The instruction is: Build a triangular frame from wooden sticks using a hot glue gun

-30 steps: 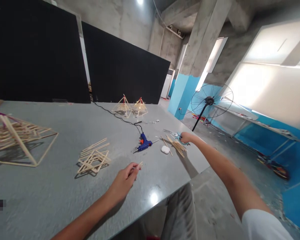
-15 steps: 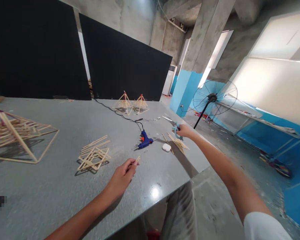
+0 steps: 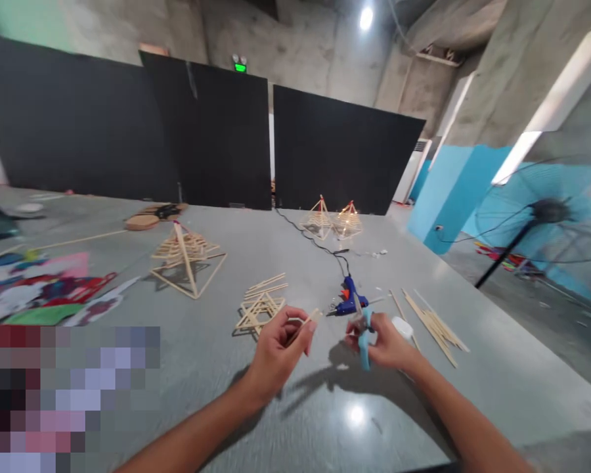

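Observation:
Between the thumb and fingers of my left hand (image 3: 280, 351) is a short thin wooden stick (image 3: 313, 319), its tip pointing up and right. My right hand (image 3: 387, 341) grips light-blue-handled scissors (image 3: 365, 341) above the table; their blades point upward and are blurred. Just behind the scissors lies a blue hot glue gun (image 3: 349, 299). Left of my left hand, wooden sticks form a star-shaped frame (image 3: 261, 314), with several loose sticks (image 3: 266, 286) beside it. A white rounded case (image 3: 402, 327) sits by my right hand, partly hidden.
More wooden sticks (image 3: 433, 322) lie to the right. A stick pyramid (image 3: 187, 253) stands at left; two smaller pyramids (image 3: 332, 220) stand near the black panels (image 3: 345, 144). The glue gun's cord (image 3: 305, 231) crosses the table. Colourful flat pieces (image 3: 49, 289) lie far left; a fan (image 3: 546, 210) stands right.
My right hand has brought the scissors from the right side of the table toward my left hand, lifting them. My left hand still holds the stick. The view has swung left.

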### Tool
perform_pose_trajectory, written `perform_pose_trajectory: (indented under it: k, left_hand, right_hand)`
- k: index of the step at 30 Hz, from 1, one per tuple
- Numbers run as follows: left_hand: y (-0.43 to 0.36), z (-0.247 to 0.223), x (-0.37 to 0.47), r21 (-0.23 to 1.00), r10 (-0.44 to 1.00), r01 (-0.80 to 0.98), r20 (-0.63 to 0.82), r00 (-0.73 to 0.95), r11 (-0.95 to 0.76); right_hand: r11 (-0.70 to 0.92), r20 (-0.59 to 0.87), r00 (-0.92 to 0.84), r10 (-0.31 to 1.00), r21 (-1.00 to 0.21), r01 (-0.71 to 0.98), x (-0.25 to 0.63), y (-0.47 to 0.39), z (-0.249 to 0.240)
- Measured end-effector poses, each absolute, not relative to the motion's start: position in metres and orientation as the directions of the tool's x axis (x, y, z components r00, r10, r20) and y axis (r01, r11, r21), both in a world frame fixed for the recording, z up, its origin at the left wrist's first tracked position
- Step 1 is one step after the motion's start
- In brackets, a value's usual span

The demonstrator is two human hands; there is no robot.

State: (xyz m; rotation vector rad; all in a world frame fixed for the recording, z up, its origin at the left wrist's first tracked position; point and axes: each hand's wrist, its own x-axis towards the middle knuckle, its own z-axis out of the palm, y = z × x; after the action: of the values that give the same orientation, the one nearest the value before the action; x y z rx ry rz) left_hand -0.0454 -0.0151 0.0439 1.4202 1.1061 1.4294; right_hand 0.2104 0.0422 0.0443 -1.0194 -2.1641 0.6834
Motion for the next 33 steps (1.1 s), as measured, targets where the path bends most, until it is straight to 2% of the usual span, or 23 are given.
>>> perform_pose_trajectory:
  k: [3, 7, 12, 16, 26, 33]
  left_hand:
    - [-0.022, 0.047, -0.047, 0.953, 0.952, 0.062, 0.299, -0.063, -0.296]
    - [-0.024, 0.059, -0.055, 0.844, 0.855, 0.165, 0.518, -0.008, -0.51]
    - [-0.022, 0.073, -0.067, 0.699, 0.729, 0.288, 0.684, -0.002, -0.655]
    - [-0.021, 0.076, -0.07, 0.597, 0.622, 0.235, 0.782, 0.039, -0.767]
    - [-0.015, 0.079, -0.071, 0.454, 0.483, 0.185, 0.861, 0.159, -0.871]
    - [-0.02, 0.079, -0.07, 0.495, 0.527, 0.191, 0.828, 0.191, -0.847]
  right_hand:
    - [0.531, 0.28, -0.522, 0.805, -0.732, 0.427, 0.216, 0.041, 0.032]
    - [0.511, 0.223, -0.612, 0.759, -0.786, 0.348, 0.211, 0.035, 0.027]
    - [0.551, 0.255, -0.631, 0.733, -0.766, 0.331, 0.207, 0.029, 0.03]
    - [0.583, 0.23, -0.665, 0.71, -0.721, 0.374, 0.208, 0.027, 0.032]
    - [0.558, 0.143, -0.686, 0.714, -0.707, 0.434, 0.209, 0.024, 0.039]
    - [0.555, 0.124, -0.682, 0.721, -0.693, 0.461, 0.207, 0.024, 0.042]
